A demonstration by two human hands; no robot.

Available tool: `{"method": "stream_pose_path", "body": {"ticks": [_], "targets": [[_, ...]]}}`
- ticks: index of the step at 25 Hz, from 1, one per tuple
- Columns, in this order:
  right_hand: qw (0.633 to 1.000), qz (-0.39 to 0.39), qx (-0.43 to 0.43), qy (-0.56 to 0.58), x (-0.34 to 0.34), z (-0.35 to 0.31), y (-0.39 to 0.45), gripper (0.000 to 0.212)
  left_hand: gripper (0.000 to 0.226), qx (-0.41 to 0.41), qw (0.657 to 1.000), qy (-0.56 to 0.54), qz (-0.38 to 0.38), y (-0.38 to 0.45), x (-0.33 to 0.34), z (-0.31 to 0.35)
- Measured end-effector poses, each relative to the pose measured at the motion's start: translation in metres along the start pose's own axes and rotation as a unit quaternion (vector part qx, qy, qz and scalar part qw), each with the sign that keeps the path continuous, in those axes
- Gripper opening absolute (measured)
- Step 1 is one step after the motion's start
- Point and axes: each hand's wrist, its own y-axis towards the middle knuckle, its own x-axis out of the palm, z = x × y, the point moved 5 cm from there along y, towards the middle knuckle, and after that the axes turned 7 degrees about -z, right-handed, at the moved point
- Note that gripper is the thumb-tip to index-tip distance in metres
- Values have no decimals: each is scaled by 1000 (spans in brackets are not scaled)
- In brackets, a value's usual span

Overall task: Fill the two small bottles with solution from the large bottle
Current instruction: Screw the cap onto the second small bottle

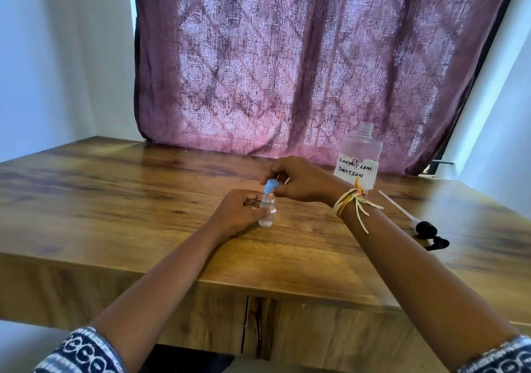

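One small bottle [267, 210] visible, upright on the wooden table [115, 200] near its front edge; left hand [238, 214] curled round its body; right hand [298, 180] pinches the blue cap [270, 186] right at the neck, cap tilted; can't tell if it's seated; large bottle [360, 155], capless, labelled "contact lens solution", stands behind the right wrist; black pump [425, 229] with its tube lies on the table to the right; purple curtain [316, 56] behind.

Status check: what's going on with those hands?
Left hand grips small bottle. Right hand pinches blue cap at its neck. Large bottle uncapped behind. Nothing blocking.
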Motion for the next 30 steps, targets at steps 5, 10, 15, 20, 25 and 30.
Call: {"method": "stream_pose_path", "body": {"ticks": [5, 10, 15, 20, 25, 30], "targets": [[997, 60, 55, -5, 4, 5, 3, 19, 25, -1, 1000, 5, 5, 0, 0, 0], [982, 129, 113, -82, 14, 6, 0, 54, 14, -5, 1000, 19, 10, 1, -1, 0], [969, 141, 99, 176, 18, 10, -1, 36, 27, -28, 1000, -3, 5, 2, 0, -2], [944, 62, 49, 320, 15, 11, -4, 42, 25, -28, 1000, 7, 0, 3, 0, -1], [955, 90, 47, 278, 12, 14, -7, 38, 28, -31, 999, 19, 2, 0, 0, 1], [962, 122, 105, 220, 22, 17, -5, 60, 25, -22, 999, 20, 18, -1, -1, 3]]}}
